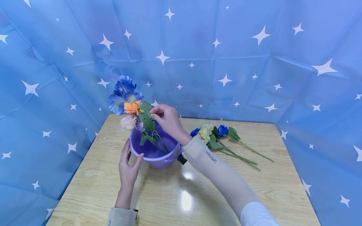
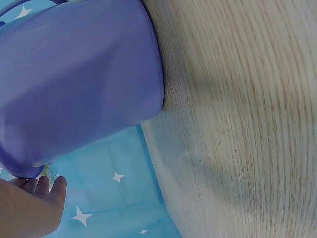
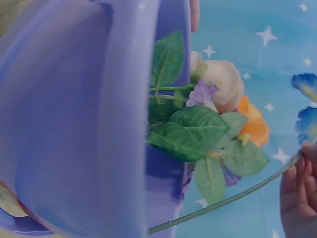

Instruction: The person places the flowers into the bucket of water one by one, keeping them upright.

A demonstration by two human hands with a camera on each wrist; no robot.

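Left hand touches a bucket of flowers — right hand pinches one stem.

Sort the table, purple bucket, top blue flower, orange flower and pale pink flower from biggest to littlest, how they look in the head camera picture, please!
1. Table
2. Purple bucket
3. Blue flower
4. Orange flower and pale pink flower: they look about alike, so I can't rank them.
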